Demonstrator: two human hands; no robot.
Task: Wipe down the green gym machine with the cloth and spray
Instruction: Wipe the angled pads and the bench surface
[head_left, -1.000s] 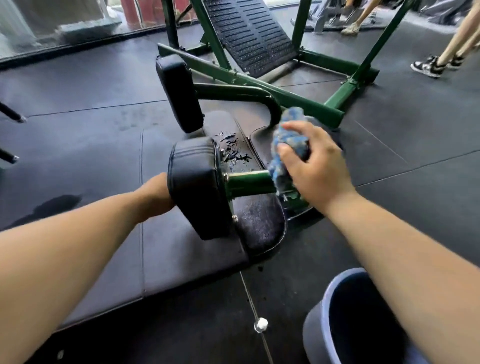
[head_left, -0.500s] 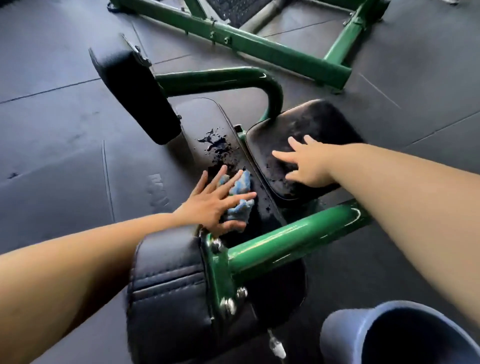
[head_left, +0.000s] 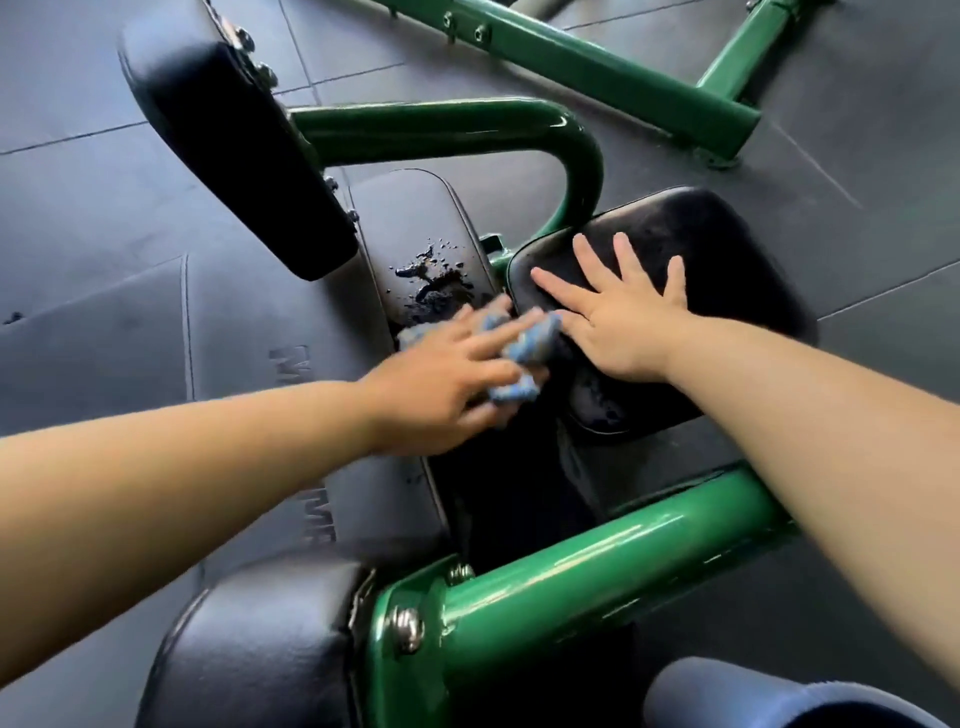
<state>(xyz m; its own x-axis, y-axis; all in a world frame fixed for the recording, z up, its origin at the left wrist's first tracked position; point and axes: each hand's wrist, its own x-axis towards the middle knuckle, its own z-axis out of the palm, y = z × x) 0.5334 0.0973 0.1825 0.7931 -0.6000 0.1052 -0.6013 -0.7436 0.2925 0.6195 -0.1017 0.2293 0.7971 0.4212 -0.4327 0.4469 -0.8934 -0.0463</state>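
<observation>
a person is leaning over the green gym machine (head_left: 597, 566), the left hand (head_left: 447, 374) pressing a blue cloth (head_left: 524, 345) with straightened fingers onto the left black pad (head_left: 415, 218), just below a puddle of spray liquid (head_left: 431, 280). the right hand (head_left: 618, 317) is lying open, fingers spread, bracing on the right pad (head_left: 727, 244). the wipe is probably needing firm, overlapping passes up through the puddle, the cloth turning to a drier face. no spray bottle is showing.
</observation>
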